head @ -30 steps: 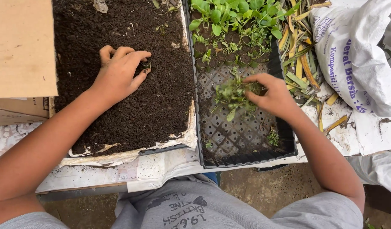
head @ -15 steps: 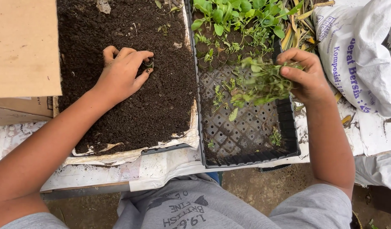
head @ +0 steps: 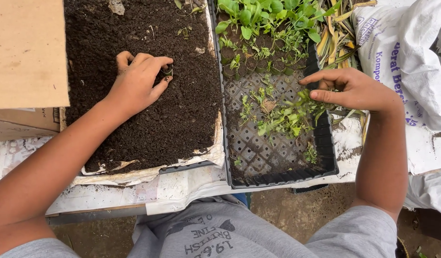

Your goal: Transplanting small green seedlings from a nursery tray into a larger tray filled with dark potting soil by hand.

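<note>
White, soil-stained worktop [head: 134,191] carrying, side by side: soil-filled tray lined with pale paper [head: 148,95], black perforated plastic seedling tray [head: 278,153], brown cardboard box [head: 24,52] at left, white printed sack [head: 412,57] at right.

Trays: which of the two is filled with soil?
The left tray, under the left hand, is packed with dark soil; the black grid tray beside it is mostly bare, seedlings at its far end.

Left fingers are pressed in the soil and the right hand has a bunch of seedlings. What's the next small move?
Probably carry the right hand with its seedlings across to the left hand, whose fingertips are pressed into the dark soil, seemingly at a planting spot.
</note>
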